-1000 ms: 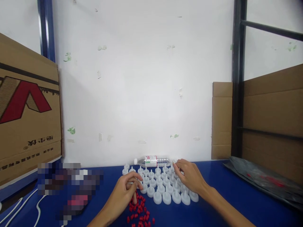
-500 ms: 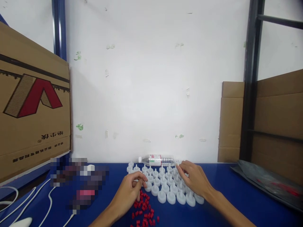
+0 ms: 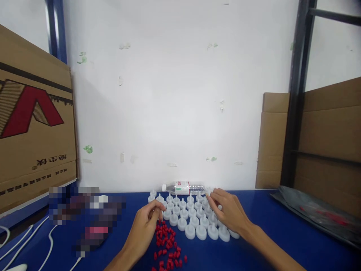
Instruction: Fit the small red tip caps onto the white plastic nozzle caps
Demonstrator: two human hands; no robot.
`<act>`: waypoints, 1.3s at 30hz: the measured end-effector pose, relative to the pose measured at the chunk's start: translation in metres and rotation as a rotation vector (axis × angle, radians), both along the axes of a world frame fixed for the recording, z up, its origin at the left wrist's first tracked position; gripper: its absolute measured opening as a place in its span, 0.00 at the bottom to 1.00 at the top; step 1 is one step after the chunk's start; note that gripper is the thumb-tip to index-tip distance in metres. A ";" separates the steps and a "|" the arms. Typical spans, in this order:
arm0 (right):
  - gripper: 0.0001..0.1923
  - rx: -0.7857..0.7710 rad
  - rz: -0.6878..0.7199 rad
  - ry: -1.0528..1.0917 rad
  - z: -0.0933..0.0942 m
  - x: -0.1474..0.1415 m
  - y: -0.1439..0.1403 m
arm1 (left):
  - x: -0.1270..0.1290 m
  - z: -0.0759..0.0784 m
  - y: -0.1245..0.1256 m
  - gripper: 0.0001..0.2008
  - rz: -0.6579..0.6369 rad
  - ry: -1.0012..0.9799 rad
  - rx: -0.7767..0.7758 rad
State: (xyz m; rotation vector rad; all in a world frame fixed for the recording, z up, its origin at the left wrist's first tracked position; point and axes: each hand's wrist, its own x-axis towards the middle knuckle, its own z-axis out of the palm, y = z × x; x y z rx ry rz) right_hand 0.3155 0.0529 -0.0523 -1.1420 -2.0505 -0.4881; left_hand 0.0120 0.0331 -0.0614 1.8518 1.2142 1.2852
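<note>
Left hand (image 3: 145, 226): fingers curled together, tips at the near-left edge of the white caps (image 3: 191, 216); whether they pinch anything cannot be told. Right hand (image 3: 227, 212): fingers loosely bent, resting on the caps' far-right rows. Caps: smooth white plastic, round with a nozzle, roughly 30, in rows on the blue table (image 3: 282, 233). Red plugs (image 3: 167, 246): small cylinders, loose pile, too many to count, below the left hand. 1 clear bottle (image 3: 184, 187), lying flat behind.

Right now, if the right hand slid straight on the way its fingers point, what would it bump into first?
Probably the white caps, which the right hand already rests over; past them lies the clear bottle. Depth is hard to judge here.
</note>
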 end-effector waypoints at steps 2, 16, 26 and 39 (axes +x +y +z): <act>0.21 -0.004 0.004 -0.005 -0.001 -0.001 -0.001 | -0.005 -0.007 0.003 0.14 0.048 -0.030 -0.005; 0.19 0.073 0.030 0.033 0.004 0.006 -0.002 | -0.013 -0.029 0.025 0.16 0.063 -0.385 -0.328; 0.17 0.062 0.118 0.060 0.006 0.010 -0.002 | -0.016 -0.030 0.025 0.22 0.009 -0.276 -0.272; 0.15 0.061 0.170 0.094 0.001 0.011 0.003 | -0.015 -0.040 0.029 0.22 0.011 -0.312 -0.344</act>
